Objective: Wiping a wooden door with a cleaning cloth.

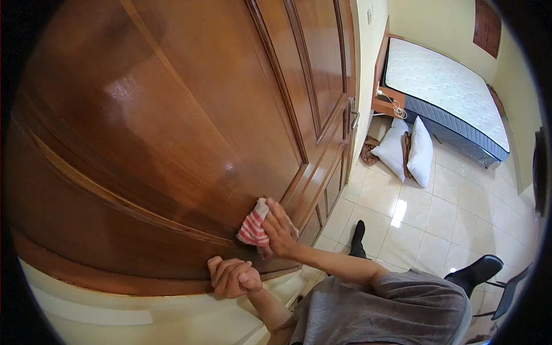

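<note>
A red and white striped cloth (253,227) lies pressed against the brown wooden door (194,129), just above the door's lower left edge in the picture. My right hand (278,230) rests over the cloth with the fingers stretched along it, holding it to the wood. Below and to the left of it, my left hand (234,277) is curled by the door frame (172,284), its fingers bent over and nothing seen in them. Whether the left hand touches the frame I cannot tell. A metal door handle (353,114) sits at the door's far edge.
Behind the door's edge, a bed with a bare white mattress (444,86) stands by the wall. Two white pillows (420,151) and brown fabric (369,151) lie on the tiled floor (414,207). A coiled white cable (399,113) hangs near the bed. Dark chairs (478,269) stand at the lower right.
</note>
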